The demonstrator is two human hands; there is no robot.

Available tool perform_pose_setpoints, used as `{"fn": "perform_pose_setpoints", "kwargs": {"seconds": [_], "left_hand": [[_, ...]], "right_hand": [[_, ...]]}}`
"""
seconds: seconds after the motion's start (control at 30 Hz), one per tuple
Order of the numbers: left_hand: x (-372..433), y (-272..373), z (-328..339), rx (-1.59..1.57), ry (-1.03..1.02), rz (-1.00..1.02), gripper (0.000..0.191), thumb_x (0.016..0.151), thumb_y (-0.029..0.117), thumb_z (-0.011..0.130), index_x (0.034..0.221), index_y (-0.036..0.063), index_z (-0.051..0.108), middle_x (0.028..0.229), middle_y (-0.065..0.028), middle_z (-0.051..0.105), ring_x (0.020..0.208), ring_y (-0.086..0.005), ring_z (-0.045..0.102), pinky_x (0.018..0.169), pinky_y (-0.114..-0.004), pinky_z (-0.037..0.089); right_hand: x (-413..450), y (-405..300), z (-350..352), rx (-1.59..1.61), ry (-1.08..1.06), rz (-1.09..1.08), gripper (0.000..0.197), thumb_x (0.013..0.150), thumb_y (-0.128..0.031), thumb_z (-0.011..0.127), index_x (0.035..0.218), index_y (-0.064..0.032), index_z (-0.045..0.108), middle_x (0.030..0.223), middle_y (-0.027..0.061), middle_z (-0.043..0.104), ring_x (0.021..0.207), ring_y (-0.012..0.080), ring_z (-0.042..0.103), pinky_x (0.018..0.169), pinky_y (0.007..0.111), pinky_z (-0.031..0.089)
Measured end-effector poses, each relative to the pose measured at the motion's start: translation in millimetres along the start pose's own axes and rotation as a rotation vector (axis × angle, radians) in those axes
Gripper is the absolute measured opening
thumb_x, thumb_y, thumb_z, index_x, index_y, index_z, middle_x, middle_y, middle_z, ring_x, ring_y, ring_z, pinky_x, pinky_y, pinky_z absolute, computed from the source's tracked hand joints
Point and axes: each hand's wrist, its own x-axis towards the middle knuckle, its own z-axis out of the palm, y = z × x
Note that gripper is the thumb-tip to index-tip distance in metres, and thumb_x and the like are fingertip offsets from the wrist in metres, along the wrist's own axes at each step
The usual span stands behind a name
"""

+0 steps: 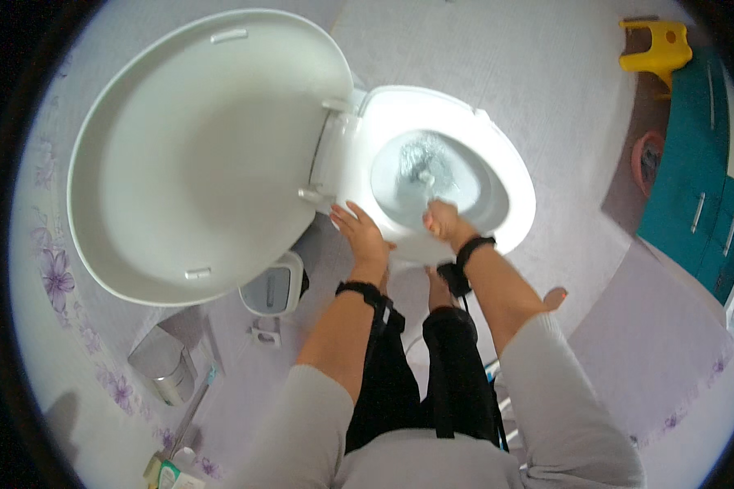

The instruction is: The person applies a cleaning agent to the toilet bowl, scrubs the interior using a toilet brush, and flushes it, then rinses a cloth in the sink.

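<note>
A white toilet bowl with its seat [520, 183] stands before me, with a large white lid [208, 153] raised to its left. My left hand [364, 235] rests with fingers apart on the near rim by the hinges and holds nothing. My right hand [443, 221] is closed over the near side of the bowl around what looks like the handle of a toilet brush; most of it is hidden. A pale brush head [426, 177] shows just beyond the fist, in stirred, splashing water [425, 156]. Both wrists wear black straps.
Below the lid stands a small bin with a grey top [272, 290]. A metal bin [165, 363] and a long-handled tool [192, 409] are by the left wall. At the right are teal cabinets [685, 183], a yellow stool [660, 52] and a pink basin [639, 162].
</note>
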Motion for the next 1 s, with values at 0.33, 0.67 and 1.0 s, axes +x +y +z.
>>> {"fn": "perform_pose_setpoints", "kwargs": {"seconds": [0.33,0.67,1.0], "left_hand": [[-5.7,16.6,0.4,-0.063,-0.002,0.003,0.124,0.045,0.017,0.085,0.127,-0.017,-0.001,0.132,-0.0394,-0.009,0.123,-0.0537,-0.007,0.106,-0.046,0.009],[0.5,-3.5,-10.4,0.006,0.101,-0.018,0.128,0.042,0.012,0.085,0.13,-0.0078,-0.006,0.136,-0.0317,-0.011,0.127,-0.047,-0.003,0.107,-0.041,0.017],[-0.5,3.2,7.3,-0.046,0.092,0.121,0.131,0.045,0.02,0.086,0.127,-0.0143,-0.01,0.13,-0.0404,-0.011,0.122,-0.0548,-0.006,0.104,-0.05,0.013]], "right_hand": [[-2.9,-37.4,-10.5,0.86,-0.174,0.343,0.015,0.088,-0.011,0.035,0.075,-0.0035,0.033,0.061,0.0037,0.039,0.043,0.0085,0.037,0.032,0.016,0.034],[-20.2,-27.6,-5.6,1.067,-0.35,0.392,0.013,0.086,-0.006,0.037,0.074,-0.0025,0.035,0.06,0.0027,0.037,0.044,0.0075,0.036,0.032,0.015,0.035],[60.3,-16.3,-46.6,-0.404,-0.363,-0.491,0.016,0.075,0.0,0.049,0.09,0.0054,0.048,0.077,0.011,0.053,0.062,0.0175,0.049,0.052,0.025,0.045]]}}
